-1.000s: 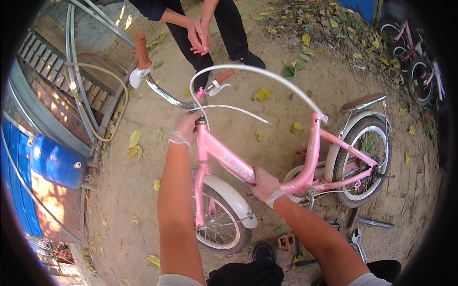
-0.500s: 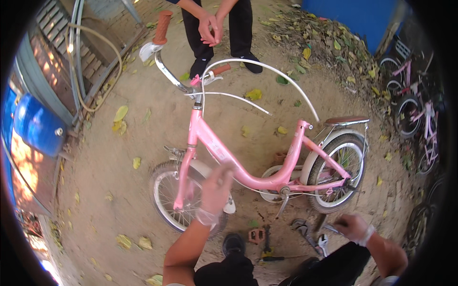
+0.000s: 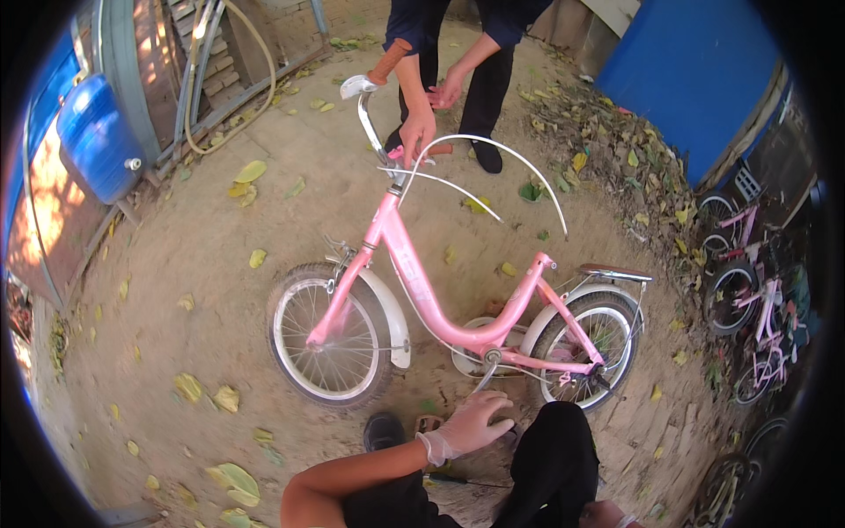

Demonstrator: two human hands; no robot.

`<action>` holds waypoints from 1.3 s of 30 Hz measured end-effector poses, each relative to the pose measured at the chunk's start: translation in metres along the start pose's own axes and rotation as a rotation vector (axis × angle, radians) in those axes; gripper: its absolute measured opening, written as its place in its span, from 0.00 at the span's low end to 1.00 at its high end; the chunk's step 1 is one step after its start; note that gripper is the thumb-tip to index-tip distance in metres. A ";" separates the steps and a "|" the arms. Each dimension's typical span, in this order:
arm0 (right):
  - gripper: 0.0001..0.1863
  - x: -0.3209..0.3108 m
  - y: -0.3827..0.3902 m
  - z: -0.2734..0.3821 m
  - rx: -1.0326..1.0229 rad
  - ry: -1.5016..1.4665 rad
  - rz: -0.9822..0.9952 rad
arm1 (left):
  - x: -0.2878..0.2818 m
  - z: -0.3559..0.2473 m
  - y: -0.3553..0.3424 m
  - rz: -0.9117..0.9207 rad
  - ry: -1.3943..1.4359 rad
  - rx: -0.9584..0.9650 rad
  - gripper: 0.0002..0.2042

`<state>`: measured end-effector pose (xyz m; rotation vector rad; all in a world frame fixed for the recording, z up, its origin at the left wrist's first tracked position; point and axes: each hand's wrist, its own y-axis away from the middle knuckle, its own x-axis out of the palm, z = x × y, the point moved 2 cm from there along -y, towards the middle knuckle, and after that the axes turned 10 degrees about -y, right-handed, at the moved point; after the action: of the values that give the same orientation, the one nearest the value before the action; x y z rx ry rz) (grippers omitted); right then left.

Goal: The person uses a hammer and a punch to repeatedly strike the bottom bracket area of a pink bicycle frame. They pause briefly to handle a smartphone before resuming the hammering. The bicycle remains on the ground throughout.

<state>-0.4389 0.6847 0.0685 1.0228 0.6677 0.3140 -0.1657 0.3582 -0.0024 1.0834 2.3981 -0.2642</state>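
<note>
A pink children's bicycle point(image 3: 418, 286) stands upright across the dirt in front of me, side on, with no saddle on its seat tube. My left hand point(image 3: 480, 424), in a thin clear glove, is just below the crank arm point(image 3: 486, 377); its fingers are loosely bent and apart, with nothing seen in them. At the lower edge, beside my knee, shows part of my right hand point(image 3: 604, 514); its fingers are hidden. White cables point(image 3: 519, 158) curve loosely from the handlebar point(image 3: 374, 130). A co-worker's hand point(image 3: 416, 132) reaches down to the handlebar stem.
Partly hidden under my left arm lies a brown pedal point(image 3: 429, 423). A blue barrel point(image 3: 99, 141) stands far left. Several small bicycles point(image 3: 764, 317) crowd the right side, below a large blue panel point(image 3: 687, 79). Dry leaves point(image 3: 236, 482) are scattered over the ground.
My left hand has dropped from the frame tube toward the crank. My right hand has moved back from the tools to the lower edge. The co-worker has reached a hand to the handlebar stem.
</note>
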 end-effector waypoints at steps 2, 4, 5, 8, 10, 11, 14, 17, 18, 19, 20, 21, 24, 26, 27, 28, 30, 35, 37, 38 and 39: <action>0.18 0.001 -0.006 -0.007 0.042 -0.140 -0.167 | -0.002 0.000 0.005 -0.037 0.018 0.005 0.21; 0.22 -0.001 -0.005 -0.020 0.023 -0.378 -0.250 | -0.001 -0.001 0.007 -0.011 0.023 -0.027 0.21; 0.25 -0.002 -0.003 -0.028 0.011 -0.498 -0.288 | 0.000 -0.002 0.007 -0.006 0.004 -0.037 0.21; 0.22 -0.004 0.003 -0.053 0.035 -0.726 -0.277 | 0.005 -0.006 0.006 -0.026 0.006 -0.044 0.20; 0.21 -0.002 0.003 -0.062 0.047 -0.822 -0.256 | 0.008 -0.007 0.004 -0.031 0.030 -0.017 0.20; 0.20 0.001 0.001 -0.064 0.053 -0.862 -0.243 | 0.009 -0.008 0.004 -0.041 0.014 0.007 0.20; 0.18 0.010 -0.005 -0.066 0.074 -0.982 -0.207 | 0.014 -0.008 0.002 0.032 -0.010 -0.028 0.20; 0.16 0.022 -0.011 -0.071 0.094 -1.081 -0.180 | 0.016 -0.010 0.001 0.039 0.042 -0.028 0.20; 0.15 0.025 -0.011 -0.075 0.098 -1.110 -0.170 | 0.017 -0.011 0.001 0.056 0.062 -0.037 0.20; 0.14 0.028 -0.011 -0.079 0.101 -1.134 -0.161 | 0.017 -0.012 0.002 0.056 0.068 -0.034 0.20; 0.14 0.029 -0.011 -0.085 0.101 -1.157 -0.152 | 0.017 -0.013 0.002 0.065 0.060 -0.025 0.19; 0.13 0.030 -0.011 -0.091 0.102 -1.182 -0.144 | 0.017 -0.014 0.002 0.066 0.075 -0.032 0.19; 0.11 0.018 -0.008 -0.107 0.094 -1.222 -0.120 | 0.014 -0.014 0.004 0.055 0.089 -0.030 0.19; 0.09 0.003 -0.007 -0.113 0.098 -1.210 -0.115 | 0.012 -0.013 0.006 -0.013 0.102 -0.032 0.18; 0.12 -0.009 -0.005 -0.116 0.125 -1.063 -0.132 | 0.011 -0.012 0.006 -0.020 0.113 -0.032 0.18; 0.13 -0.017 -0.005 -0.115 0.088 -1.120 -0.140 | 0.012 -0.012 0.007 -0.022 0.105 -0.027 0.19; 0.13 -0.030 -0.005 -0.110 0.013 -1.179 -0.151 | 0.013 -0.012 0.008 -0.004 0.101 -0.050 0.19; 0.13 -0.024 -0.011 -0.081 -0.230 -1.328 -0.325 | 0.014 -0.010 0.008 0.040 0.096 -0.052 0.20; 0.16 -0.019 -0.015 -0.068 -0.140 -1.118 -0.398 | 0.014 -0.009 0.007 0.053 0.095 -0.053 0.19; 0.15 -0.019 -0.016 -0.062 -0.080 -0.966 -0.456 | 0.013 -0.010 0.007 0.048 0.090 -0.045 0.19; 0.15 -0.024 -0.013 -0.057 -0.017 -0.815 -0.513 | 0.013 -0.011 0.007 0.054 0.065 -0.036 0.19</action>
<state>-0.4944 0.7044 0.0464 0.8297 0.1605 -0.5299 -0.1716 0.3751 0.0007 1.1550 2.4170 -0.1697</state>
